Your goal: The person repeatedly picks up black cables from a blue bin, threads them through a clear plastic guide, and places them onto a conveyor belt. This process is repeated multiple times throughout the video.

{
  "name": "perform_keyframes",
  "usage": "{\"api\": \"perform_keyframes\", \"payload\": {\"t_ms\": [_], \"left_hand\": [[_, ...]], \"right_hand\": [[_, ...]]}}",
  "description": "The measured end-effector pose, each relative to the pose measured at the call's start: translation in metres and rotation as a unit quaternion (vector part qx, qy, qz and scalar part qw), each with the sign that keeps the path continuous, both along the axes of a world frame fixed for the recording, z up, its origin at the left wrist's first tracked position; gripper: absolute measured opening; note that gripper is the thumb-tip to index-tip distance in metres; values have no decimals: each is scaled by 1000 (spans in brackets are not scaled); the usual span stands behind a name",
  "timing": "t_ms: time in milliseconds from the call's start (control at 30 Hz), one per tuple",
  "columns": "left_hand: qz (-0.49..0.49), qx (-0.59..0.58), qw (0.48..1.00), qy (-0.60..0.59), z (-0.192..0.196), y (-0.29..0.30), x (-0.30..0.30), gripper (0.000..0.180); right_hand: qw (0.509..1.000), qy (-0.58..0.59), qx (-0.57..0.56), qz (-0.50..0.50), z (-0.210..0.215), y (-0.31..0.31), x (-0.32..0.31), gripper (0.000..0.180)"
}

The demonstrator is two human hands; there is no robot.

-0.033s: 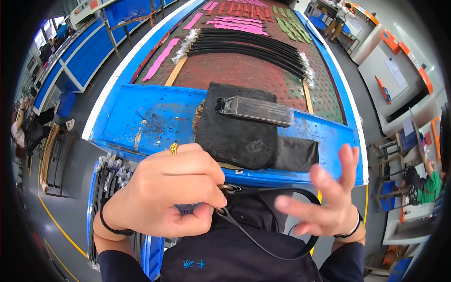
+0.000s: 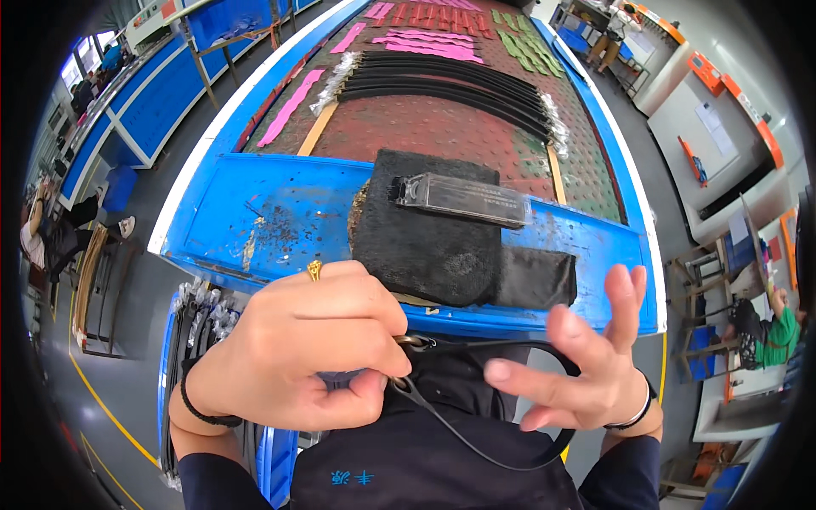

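My left hand (image 2: 319, 348) is closed on the end of a thin black strap (image 2: 520, 469), where small brass-coloured metal rings (image 2: 410, 340) show beside the fingertips. From there the strap bends round in a loose loop towards the right, above my dark apron. My right hand (image 2: 586, 361) is at the loop's right side, fingers spread apart. Part of the strap passes behind those fingers, and I see no grip on it. Beyond both hands lies a black fabric-covered pad (image 2: 425, 255), with a clear plastic case (image 2: 467, 201) on top and a flat black piece (image 2: 540, 279) at its right.
A blue-edged bench (image 2: 255, 225) spans the front. On its reddish surface lie several black straps (image 2: 442, 85) with plastic-wrapped ends, across wooden strips (image 2: 319, 129), plus pink wavy strips (image 2: 291, 109). More wrapped straps (image 2: 200, 319) hang below left. People sit at both sides.
The fingers of my right hand have shifted a little to the left, the index finger most. My left hand and the strap's end stay where they were.
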State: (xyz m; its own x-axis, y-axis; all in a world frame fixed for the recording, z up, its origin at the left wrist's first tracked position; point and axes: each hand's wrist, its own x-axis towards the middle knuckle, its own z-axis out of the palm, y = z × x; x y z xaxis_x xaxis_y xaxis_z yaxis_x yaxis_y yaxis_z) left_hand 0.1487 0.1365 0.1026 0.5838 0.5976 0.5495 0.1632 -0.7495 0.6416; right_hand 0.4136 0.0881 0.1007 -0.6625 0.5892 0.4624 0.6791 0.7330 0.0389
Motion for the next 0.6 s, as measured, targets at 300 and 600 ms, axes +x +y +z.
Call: {"api": "perform_keyframes", "payload": {"t_ms": [300, 600], "left_hand": [[-12, -5, 1000, 3, 2, -1, -1, 25], [-2, 63, 998, 6, -7, -1, -11, 25]], "right_hand": [[999, -31, 12, 10, -4, 4, -15, 62], [959, 246, -95, -109, -28, 15, 30, 39]]}}
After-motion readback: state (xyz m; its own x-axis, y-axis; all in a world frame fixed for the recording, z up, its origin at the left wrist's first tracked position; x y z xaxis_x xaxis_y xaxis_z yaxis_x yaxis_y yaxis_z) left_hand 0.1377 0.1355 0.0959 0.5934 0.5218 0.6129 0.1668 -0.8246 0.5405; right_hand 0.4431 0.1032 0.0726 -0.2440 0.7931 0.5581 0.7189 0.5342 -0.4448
